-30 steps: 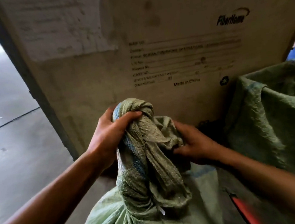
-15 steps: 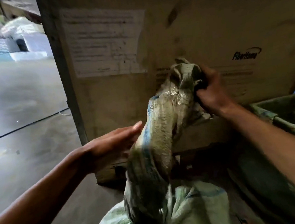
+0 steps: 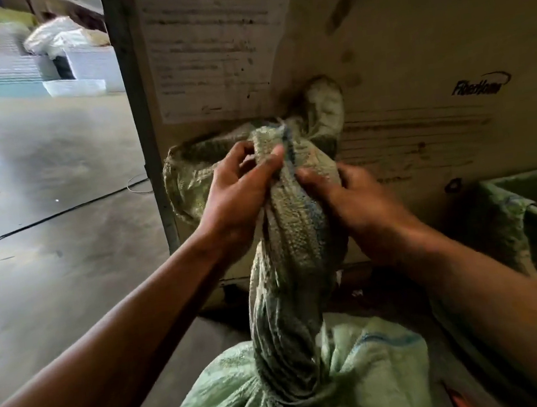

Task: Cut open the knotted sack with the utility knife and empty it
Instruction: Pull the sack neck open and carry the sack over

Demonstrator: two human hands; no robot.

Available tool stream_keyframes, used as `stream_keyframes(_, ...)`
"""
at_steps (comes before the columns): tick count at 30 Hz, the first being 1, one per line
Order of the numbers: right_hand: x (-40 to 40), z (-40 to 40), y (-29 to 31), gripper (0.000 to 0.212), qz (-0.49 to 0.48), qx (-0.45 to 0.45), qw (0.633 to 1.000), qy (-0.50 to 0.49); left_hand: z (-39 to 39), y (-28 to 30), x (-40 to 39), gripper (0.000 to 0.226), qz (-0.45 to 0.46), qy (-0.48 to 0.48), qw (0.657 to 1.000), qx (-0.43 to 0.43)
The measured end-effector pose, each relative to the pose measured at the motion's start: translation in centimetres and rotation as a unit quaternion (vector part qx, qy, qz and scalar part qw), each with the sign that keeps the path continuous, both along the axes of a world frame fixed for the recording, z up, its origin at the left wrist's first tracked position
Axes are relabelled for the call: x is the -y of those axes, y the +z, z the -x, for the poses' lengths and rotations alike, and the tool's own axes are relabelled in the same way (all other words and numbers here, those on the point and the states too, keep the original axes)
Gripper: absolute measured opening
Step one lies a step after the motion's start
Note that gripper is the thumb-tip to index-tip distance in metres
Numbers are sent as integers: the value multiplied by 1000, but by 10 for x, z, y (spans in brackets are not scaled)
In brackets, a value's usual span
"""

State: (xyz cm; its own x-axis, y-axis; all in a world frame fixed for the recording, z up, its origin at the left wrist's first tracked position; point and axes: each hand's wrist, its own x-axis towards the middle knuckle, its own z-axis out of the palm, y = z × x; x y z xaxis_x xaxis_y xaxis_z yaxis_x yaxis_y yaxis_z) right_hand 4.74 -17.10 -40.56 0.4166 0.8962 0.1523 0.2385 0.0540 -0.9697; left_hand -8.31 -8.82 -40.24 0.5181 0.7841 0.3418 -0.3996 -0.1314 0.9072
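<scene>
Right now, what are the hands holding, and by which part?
Both hands grip the green woven sack by its twisted neck, near the top: left hand pinching the upper fabric, right hand alongside. No knife held.

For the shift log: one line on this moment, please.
left hand: grips sack neck | right hand: grips neck | sack: uncut | knife: not identifiable

Big cardboard crate [image 3: 392, 38] fills the background, stained, with a white paper label [image 3: 210, 56] stuck upper left and a dark printed logo [image 3: 481, 85] at right. Grey concrete floor [image 3: 42, 195] on left, thin dark cable [image 3: 60, 212] running across it. Stacked pale sheets [image 3: 11, 70] far back left. Green woven-lined bin [image 3: 535, 203] at right edge.
</scene>
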Motion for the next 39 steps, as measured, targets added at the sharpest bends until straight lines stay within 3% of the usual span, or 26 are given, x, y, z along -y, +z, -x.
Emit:
stream_keyframes(2, -8, -6, 1, 21, -66, -19, 996, -65, -4, 1, 5, 13, 23, 7, 999, 31)
stream_keyframes(3, -8, -16, 2, 22, -81, -50, 990, -108, -5, -2, 6, 18, -3, 43, 999, -6)
stream_keyframes(5, -5, -35, 1, 30, -82, -122, 977, -155, -4, -16, 10, 30, -52, 75, 980, -177)
stream_keyframes(7, -4, -45, -9, 37, -39, -141, 978, -146, -2, -29, 20, 35, -8, -37, 944, -329)
stream_keyframes(8, -3, -45, -13, 41, 6, -111, 982, -150, -3, -34, 24, 33, 7, -69, 938, -339)
stream_keyframes(10, 2, -46, -18, 55, 102, -40, 981, -160, -7, -38, 21, 24, -71, -5, 945, -318)
stream_keyframes(12, 11, -45, -20, 64, 97, 9, 988, -123, -12, -39, 17, 25, -186, 126, 916, -331)
stream_keyframes(14, 18, -37, -22, 66, 81, 34, 994, -61, -16, -35, 22, 23, -248, 174, 896, -324)
stream_keyframes(18, 22, -41, -31, 30, 84, 15, 990, -114, -19, -37, 25, 18, -275, 124, 894, -331)
stream_keyframes(22, 49, -79, -53, 28, 141, 22, 974, -178, 4, -29, 5, 17, -161, 37, 922, -351)
stream_keyframes(25, 62, -90, -64, 26, 246, 53, 957, -144, 21, -33, -1, 10, -108, -134, 903, -393)
stream_keyframes(27, 59, -96, -58, 29, 245, 16, 963, -116, 22, -39, 1, 26, -59, -237, 889, -386)
stream_keyframes(29, 52, -93, -45, 44, 218, -21, 971, -99, 16, -41, 6, 40, -55, -250, 896, -363)
stream_keyframes(31, 43, -82, -39, 69, 258, 94, 960, -56, 5, -37, 13, 47, -66, -261, 901, -339)
stream_keyframes(32, 39, -78, -41, 64, 266, 157, 950, -47, -2, -37, 16, 53, -62, -275, 901, -330)
stream_keyframes(33, 35, -80, -45, 46, 249, 189, 948, -62, -7, -39, 17, 56, -53, -287, 904, -314)
stream_keyframes(34, 36, -81, -44, 27, 213, 178, 956, -92, -11, -40, 15, 52, -18, -296, 911, -285)
stream_keyframes(36, 45, -89, -34, 30, 124, 20, 976, -179, -16, -33, 14, 36, 146, -318, 908, -231)
stream_keyframes(37, 50, -97, -25, 34, 89, -84, 969, -214, -19, -24, 13, 34, 233, -318, 892, -220)
stream_keyframes(39, 64, -108, 1, 32, 44, -220, 942, -251, -27, 0, 15, 32, 297, -262, 884, -249)
